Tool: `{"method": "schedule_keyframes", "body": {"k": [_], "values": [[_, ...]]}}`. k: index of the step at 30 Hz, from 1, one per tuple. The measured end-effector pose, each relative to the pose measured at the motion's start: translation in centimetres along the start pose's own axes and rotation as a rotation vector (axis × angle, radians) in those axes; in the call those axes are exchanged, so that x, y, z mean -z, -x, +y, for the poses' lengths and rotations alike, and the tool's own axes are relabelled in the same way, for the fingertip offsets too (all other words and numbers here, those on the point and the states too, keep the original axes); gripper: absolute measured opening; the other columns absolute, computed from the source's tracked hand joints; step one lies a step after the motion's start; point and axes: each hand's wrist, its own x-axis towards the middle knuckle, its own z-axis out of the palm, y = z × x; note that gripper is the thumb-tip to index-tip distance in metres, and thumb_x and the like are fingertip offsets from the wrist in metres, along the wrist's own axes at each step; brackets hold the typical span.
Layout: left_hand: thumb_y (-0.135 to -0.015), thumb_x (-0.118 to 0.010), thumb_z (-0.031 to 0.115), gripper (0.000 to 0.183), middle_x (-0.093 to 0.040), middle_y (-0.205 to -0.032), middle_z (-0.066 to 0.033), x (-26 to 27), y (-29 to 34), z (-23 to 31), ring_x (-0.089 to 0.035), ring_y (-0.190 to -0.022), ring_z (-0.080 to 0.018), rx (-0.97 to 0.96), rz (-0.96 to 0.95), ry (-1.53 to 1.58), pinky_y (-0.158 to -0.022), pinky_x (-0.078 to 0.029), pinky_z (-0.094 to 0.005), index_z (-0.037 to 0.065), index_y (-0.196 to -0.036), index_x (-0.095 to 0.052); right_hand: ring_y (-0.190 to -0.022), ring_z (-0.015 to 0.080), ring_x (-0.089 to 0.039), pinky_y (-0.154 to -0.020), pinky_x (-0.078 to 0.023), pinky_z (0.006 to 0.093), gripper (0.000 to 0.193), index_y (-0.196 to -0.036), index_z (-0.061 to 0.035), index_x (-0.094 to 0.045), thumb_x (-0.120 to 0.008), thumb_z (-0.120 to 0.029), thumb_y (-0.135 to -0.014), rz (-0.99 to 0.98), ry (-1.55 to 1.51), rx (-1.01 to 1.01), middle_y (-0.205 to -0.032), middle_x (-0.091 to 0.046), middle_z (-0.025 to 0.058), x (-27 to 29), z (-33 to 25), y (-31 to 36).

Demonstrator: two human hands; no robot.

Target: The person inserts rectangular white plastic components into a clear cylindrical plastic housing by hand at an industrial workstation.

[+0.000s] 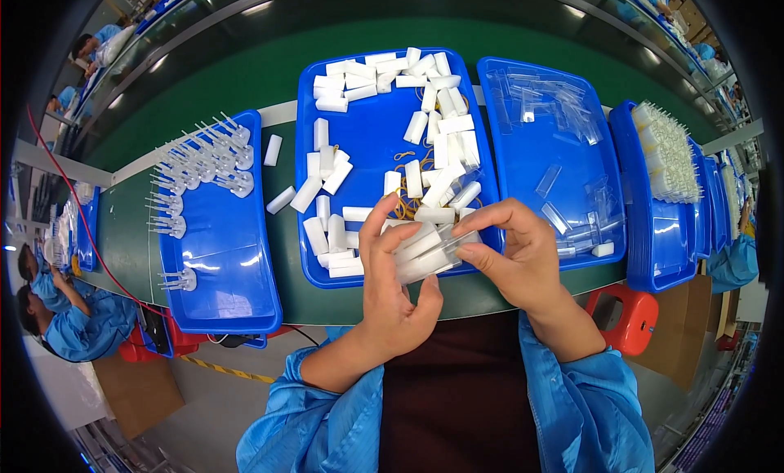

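Note:
Above the near edge of the middle blue tray, my left hand is closed around a few white blocks lying side by side. My right hand pinches a thin clear plastic piece between thumb and fingers, against the right end of those blocks. Whether the plastic goes around a block or lies beside it, I cannot tell. Many more white blocks lie in the tray, with yellowish rubber bands among them.
To the right, a blue tray holds loose clear plastic pieces. Farther right, a bundle of thin white parts sits on stacked trays. On the left, another tray carries clear stemmed parts. A red stool stands below the table's right side.

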Motion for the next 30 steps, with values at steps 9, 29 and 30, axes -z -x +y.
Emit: {"method": "schedule_keyframes", "body": {"k": [9, 29, 30], "values": [[-0.063, -0.047, 0.001, 0.080, -0.009, -0.144, -0.0254, -0.4, 0.5, -0.5, -0.013, -0.136, -0.0362, -0.125, 0.034, -0.107, -0.106, -0.018, -0.0479, 0.007, -0.137, -0.016, -0.086, 0.0172, -0.061, -0.080, -0.038, 0.0296, 0.018, -0.083, -0.0100, -0.066, -0.077, -0.016, -0.070, 0.050, -0.010, 0.129, -0.087, -0.068, 0.0027, -2.2, 1.0, 0.5], [-0.072, -0.058, -0.003, 0.036, -0.042, -0.128, -0.0188, -0.3, -0.5, 0.1, -0.049, -0.104, -0.0200, 0.117, -0.341, 0.410, -0.087, -0.040, -0.0308, 0.006, -0.104, -0.045, -0.084, 0.0144, -0.060, -0.073, -0.035, 0.0293, 0.018, -0.085, -0.0154, -0.067, -0.076, -0.016, -0.069, 0.018, 0.288, 0.433, -0.086, -0.063, -0.0023, 0.9, -0.6, 3.2], [-0.072, -0.058, -0.003, 0.036, -0.042, -0.128, -0.0188, -0.6, -0.5, 0.0, -0.049, -0.104, -0.0200, 0.112, -0.350, 0.416, -0.087, -0.040, -0.0308, 0.006, -0.104, -0.045, -0.084, 0.0144, -0.060, -0.073, -0.035, 0.0293, 0.018, -0.085, -0.0154, -0.067, -0.076, -0.016, -0.069, 0.026, 0.296, 0.432, -0.086, -0.063, -0.0023, 1.0, -0.5, 3.5]]}}
